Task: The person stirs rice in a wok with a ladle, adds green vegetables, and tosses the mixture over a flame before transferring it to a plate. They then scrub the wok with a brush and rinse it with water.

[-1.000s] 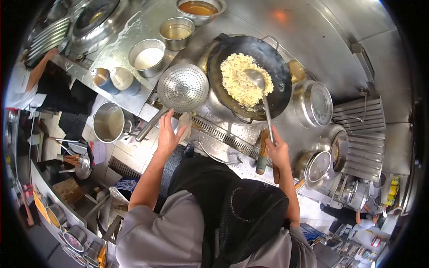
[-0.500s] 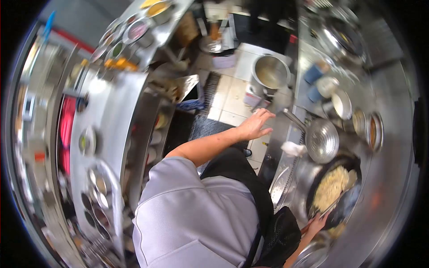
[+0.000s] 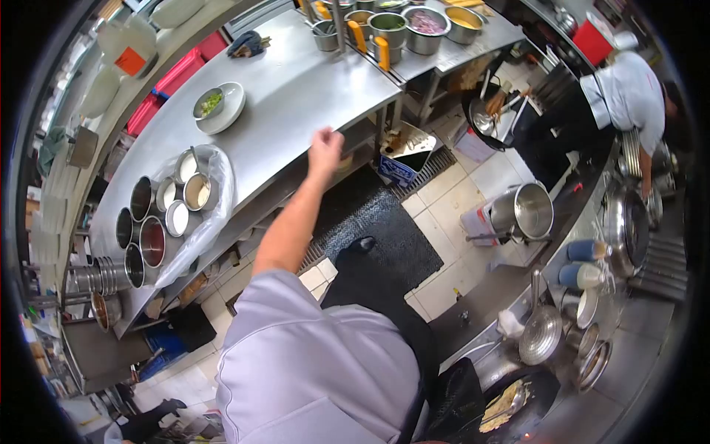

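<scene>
My left hand is stretched out over the near edge of the steel counter. Its fingers look curled in, with nothing visible in them. On that counter, a white plate carries a small bowl of chopped greens. My right hand is out of sight at the lower right, behind the apron. Nearby, the dark wok holds pale yellow food, with a ladle lying in it. Above the wok rests a round perforated strainer.
Metal pots of sauces and powders crowd the counter's left end. Tubs of chopped onion and other ingredients line its far end. A large pot stands over the tiled floor. A co-worker bends at the upper right.
My view has swung left toward the counter. My left hand has gone from spread fingers near the stove to curled fingers by the counter edge. My right hand has left the view.
</scene>
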{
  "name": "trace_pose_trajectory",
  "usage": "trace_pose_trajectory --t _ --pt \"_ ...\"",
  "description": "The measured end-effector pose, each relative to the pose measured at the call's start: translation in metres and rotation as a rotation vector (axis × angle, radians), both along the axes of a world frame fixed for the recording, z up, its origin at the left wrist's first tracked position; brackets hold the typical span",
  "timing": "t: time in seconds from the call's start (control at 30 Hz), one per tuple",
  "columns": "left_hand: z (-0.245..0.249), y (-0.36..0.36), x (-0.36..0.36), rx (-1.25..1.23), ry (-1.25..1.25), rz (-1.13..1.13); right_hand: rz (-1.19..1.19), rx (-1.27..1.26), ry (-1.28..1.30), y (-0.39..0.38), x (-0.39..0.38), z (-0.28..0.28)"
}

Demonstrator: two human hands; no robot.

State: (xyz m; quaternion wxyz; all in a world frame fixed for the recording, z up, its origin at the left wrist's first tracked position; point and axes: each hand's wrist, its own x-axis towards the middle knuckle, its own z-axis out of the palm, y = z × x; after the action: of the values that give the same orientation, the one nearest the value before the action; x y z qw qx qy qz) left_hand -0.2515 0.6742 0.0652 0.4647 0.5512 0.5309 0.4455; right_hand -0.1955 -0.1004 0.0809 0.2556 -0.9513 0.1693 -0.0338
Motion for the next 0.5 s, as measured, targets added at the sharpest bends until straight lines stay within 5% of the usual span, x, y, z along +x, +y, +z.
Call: trace_pose_trajectory --t 0.23,0.4,0.47,0.5 --pt "0.031 0.233 -0.177 -0.06 -0.659 0.662 -0.068 0.039 -0.001 0.078 0.005 0.021" --pt "0.014 0.301 -0.259 -0.271 -0.632 0.737 -0.179 0.088 -0.032 0.107 -0.003 0.043" --pt "-0.007 0.301 -0.29 0.086 0.953 0.226 -0.226 0.131 -0.051 0.104 -0.005 0.051" --pt "-0.037 0.327 -0.315 0.098 0.957 0.192 -0.257 0.168 -0.067 0.096 -0.005 0.055"
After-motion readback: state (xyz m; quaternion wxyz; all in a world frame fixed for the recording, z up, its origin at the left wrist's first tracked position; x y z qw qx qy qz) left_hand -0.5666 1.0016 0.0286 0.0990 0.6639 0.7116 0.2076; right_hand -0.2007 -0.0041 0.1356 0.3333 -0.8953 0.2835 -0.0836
